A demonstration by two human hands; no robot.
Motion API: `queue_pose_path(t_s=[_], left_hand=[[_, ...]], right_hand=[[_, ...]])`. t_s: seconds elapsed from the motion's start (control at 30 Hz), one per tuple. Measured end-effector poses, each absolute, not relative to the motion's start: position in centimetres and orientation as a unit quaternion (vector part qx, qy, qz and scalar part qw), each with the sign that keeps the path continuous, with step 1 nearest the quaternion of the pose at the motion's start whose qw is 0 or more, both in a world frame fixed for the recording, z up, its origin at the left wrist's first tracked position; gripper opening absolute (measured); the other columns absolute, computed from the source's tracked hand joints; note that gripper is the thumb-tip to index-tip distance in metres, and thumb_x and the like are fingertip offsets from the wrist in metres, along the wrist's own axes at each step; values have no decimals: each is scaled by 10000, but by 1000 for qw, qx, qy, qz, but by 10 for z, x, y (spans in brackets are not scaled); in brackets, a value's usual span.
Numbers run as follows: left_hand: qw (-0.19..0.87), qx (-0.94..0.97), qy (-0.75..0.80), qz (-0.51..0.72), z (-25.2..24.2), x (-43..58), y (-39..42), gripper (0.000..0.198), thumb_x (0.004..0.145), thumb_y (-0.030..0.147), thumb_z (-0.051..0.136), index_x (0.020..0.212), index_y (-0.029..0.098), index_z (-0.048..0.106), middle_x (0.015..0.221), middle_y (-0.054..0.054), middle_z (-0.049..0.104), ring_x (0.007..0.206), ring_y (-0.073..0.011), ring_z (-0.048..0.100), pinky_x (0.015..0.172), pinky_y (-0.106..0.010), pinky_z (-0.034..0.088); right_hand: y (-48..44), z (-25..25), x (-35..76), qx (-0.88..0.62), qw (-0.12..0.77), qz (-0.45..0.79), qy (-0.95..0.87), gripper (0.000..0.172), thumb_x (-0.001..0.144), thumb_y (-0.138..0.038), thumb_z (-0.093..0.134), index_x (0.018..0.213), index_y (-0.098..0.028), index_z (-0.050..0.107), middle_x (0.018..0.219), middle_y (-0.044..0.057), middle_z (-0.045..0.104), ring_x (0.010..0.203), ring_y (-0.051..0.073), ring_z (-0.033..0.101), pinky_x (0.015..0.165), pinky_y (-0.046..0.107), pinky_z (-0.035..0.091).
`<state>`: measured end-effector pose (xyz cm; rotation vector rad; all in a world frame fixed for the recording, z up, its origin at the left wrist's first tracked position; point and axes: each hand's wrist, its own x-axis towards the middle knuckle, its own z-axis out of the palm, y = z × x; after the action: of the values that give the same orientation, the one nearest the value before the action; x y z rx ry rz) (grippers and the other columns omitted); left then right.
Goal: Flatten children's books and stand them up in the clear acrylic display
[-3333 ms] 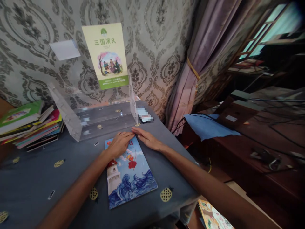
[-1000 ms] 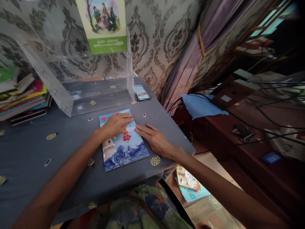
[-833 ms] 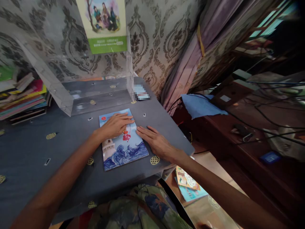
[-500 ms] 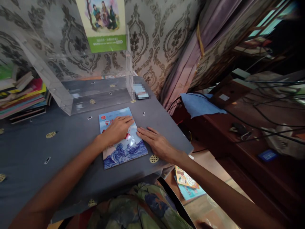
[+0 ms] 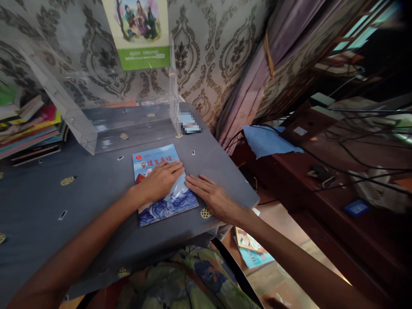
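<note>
A thin blue book point(image 5: 170, 208) with red Chinese characters and painted waves on its cover lies closed on the grey tablecloth point(image 5: 103, 189). Flat across the middle of the cover rests my left hand point(image 5: 162, 179), its fingers stretched out toward the right edge and hiding part of the picture. My right hand point(image 5: 210, 193) lies on the table just right of the book, fingers extended, their tips at the book's right edge. Neither hand grasps anything.
Behind the book stands a clear acrylic rack point(image 5: 90, 141) holding a green and cream picture book point(image 5: 144, 60). Stacked books point(image 5: 35, 133) are at the left. To the right are a cable-strewn brown cabinet point(image 5: 277, 171) and, lower down, more books point(image 5: 252, 253).
My left hand has slid down the cover toward me, uncovering more of the red title. The right hand stays at the book's edge, and the view has shifted slightly.
</note>
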<state>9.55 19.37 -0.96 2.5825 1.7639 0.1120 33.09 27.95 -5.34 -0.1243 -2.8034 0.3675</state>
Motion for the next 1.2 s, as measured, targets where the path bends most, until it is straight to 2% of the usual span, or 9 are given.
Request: queue_pose_path(t_s=[0.17, 0.33, 0.4, 0.5, 0.6, 0.73, 0.93, 1.1, 1.2], left_hand=[[64, 852, 515, 73, -10, 82, 191, 568, 881, 0, 399, 1385, 226, 529, 1493, -55, 533, 1419, -167, 438, 1147, -441, 327], [29, 846, 530, 48, -11, 95, 183, 547, 878, -6, 427, 1388, 168, 520, 1498, -114, 519, 1429, -210, 426, 1175, -477, 276], [30, 840, 539, 48, -10, 100, 181, 521, 888, 7, 438, 1382, 148, 522, 1499, -137, 513, 1430, -224, 425, 1163, -469, 297], [73, 845, 525, 68, -7, 99, 178, 484, 905, 22, 430, 1350, 171, 553, 1480, -109, 541, 1411, -208, 453, 1149, -460, 327], [97, 856, 500, 85, -5, 96, 176, 498, 889, 6, 423, 1320, 202, 577, 1444, -71, 583, 1397, -182, 471, 1169, -462, 307], [70, 856, 505, 79, -2, 99, 171, 542, 855, -26, 405, 1342, 158, 556, 1452, -99, 571, 1401, -215, 467, 1153, -474, 327], [109, 861, 488, 98, 1, 98, 168, 473, 939, 38, 380, 1333, 213, 575, 1420, -55, 605, 1388, -199, 484, 1165, -493, 318], [86, 857, 502, 73, 4, 105, 160, 508, 918, -8, 355, 1358, 159, 546, 1448, -105, 572, 1396, -230, 474, 1165, -535, 290], [91, 865, 487, 81, 1, 109, 155, 466, 937, 48, 401, 1367, 166, 537, 1443, -102, 578, 1382, -231, 492, 1173, -528, 270]], right_hand=[[280, -54, 333, -42, 158, 145, -976, 880, 709, 89, 411, 1538, -200, 346, 1548, 114, 447, 1457, 191, 379, 1186, 505, 368], [279, -53, 335, -43, 156, 154, -975, 882, 717, 85, 401, 1548, -202, 326, 1548, 118, 448, 1461, 191, 370, 1191, 504, 359], [276, -52, 339, -35, 159, 159, -974, 868, 734, 76, 406, 1554, -193, 310, 1546, 132, 449, 1462, 191, 370, 1191, 502, 356], [272, -52, 345, -19, 164, 167, -972, 857, 752, 58, 437, 1562, -179, 285, 1545, 151, 447, 1460, 201, 376, 1189, 509, 354], [268, -52, 349, -17, 172, 169, -970, 846, 776, 43, 457, 1567, -190, 269, 1541, 149, 454, 1459, 206, 379, 1186, 517, 356], [264, -52, 351, -16, 181, 164, -970, 821, 800, 45, 437, 1568, -186, 266, 1522, 150, 481, 1448, 213, 400, 1172, 529, 374], [258, -49, 357, -11, 181, 158, -971, 840, 803, 64, 406, 1579, -207, 233, 1519, 134, 487, 1432, 209, 425, 1162, 541, 385], [253, -48, 360, -8, 192, 156, -969, 797, 840, 49, 412, 1577, -199, 237, 1501, 138, 508, 1423, 206, 440, 1152, 536, 399], [250, -51, 362, -6, 207, 157, -965, 732, 885, 22, 405, 1570, -198, 264, 1472, 134, 542, 1413, 202, 454, 1143, 523, 413]])
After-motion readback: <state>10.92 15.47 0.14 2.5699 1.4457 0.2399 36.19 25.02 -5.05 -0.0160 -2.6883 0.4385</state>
